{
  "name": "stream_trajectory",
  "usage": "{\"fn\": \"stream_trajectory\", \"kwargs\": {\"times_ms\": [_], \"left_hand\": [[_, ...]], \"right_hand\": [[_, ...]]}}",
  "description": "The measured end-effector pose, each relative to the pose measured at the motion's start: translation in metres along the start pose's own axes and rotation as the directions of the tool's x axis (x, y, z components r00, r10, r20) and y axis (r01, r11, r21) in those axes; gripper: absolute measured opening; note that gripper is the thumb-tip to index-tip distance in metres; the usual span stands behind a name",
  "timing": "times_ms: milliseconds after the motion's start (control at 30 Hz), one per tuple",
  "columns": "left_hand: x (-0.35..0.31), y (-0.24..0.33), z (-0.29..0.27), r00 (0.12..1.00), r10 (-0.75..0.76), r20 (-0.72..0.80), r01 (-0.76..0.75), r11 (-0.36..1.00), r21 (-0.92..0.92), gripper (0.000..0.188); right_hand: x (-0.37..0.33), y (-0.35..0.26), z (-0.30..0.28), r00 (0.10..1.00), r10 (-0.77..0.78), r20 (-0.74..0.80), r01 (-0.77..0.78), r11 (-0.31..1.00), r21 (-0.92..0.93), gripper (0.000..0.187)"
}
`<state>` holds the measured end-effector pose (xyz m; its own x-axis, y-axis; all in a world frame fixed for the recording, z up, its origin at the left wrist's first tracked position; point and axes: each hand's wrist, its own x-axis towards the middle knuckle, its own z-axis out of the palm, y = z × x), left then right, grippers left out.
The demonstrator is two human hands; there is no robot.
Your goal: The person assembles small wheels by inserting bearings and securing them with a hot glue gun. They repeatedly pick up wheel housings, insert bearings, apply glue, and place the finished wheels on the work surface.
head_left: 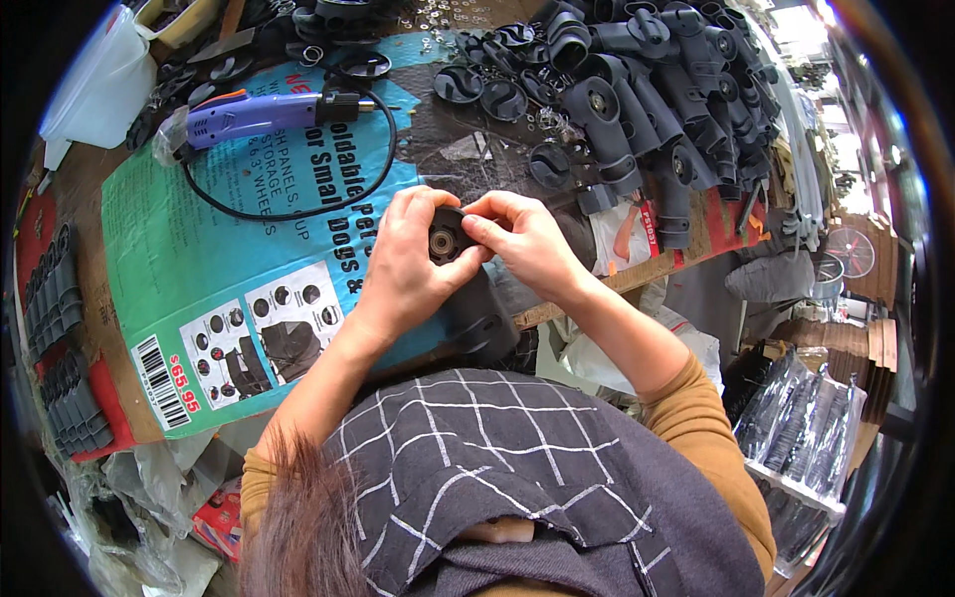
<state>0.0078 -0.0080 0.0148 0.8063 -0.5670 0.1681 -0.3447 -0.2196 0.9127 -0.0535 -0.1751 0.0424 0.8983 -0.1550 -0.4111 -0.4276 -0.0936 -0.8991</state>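
Note:
Near the table's front edge, both hands grip a black plastic fitting (480, 316) whose round end faces up, with a metal ring in its centre. My left hand (406, 257) wraps the round end from the left, its thumb at the lower rim. My right hand (525, 237) pinches the opposite rim with thumb and fingers. The fitting's lower body points toward me, partly hidden by the hands. Beyond my left hand lies a purple electric screwdriver (254, 117) with a looped black cable (298, 216).
A pile of similar black fittings (662, 109) fills the far right, beside round black caps (460, 85) and small metal washers (448, 18). A printed blue-green cardboard sheet (149, 259) covers the table's left. Black parts (58, 289) line the left edge; a white plastic container (99, 95) stands far left.

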Motion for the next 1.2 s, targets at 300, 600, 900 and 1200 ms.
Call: {"fn": "stream_trajectory", "kwargs": {"times_ms": [300, 600, 900, 1200], "left_hand": [[-0.005, 0.002, 0.005, 0.999, -0.026, -0.046, 0.026, 0.999, 0.02, 0.053], [-0.008, -0.006, 0.009, 0.993, 0.047, -0.111, -0.044, 0.999, 0.033, 0.059], [-0.003, -0.01, 0.018, 0.964, 0.148, -0.221, -0.165, 0.985, -0.056, 0.049], [-0.004, -0.009, 0.019, 0.971, 0.106, -0.213, -0.125, 0.989, -0.082, 0.048]], "right_hand": [[0.072, -0.018, -0.083, 0.681, -0.731, -0.056, 0.051, 0.123, -0.991, 0.006], [0.086, -0.007, -0.087, 0.762, -0.639, -0.105, -0.006, 0.155, -0.988, 0.01], [0.006, -0.027, -0.001, 0.882, -0.455, 0.119, 0.388, 0.561, -0.731, 0.006], [-0.002, -0.029, 0.007, 0.854, -0.509, 0.107, 0.414, 0.54, -0.733, 0.005]]}}
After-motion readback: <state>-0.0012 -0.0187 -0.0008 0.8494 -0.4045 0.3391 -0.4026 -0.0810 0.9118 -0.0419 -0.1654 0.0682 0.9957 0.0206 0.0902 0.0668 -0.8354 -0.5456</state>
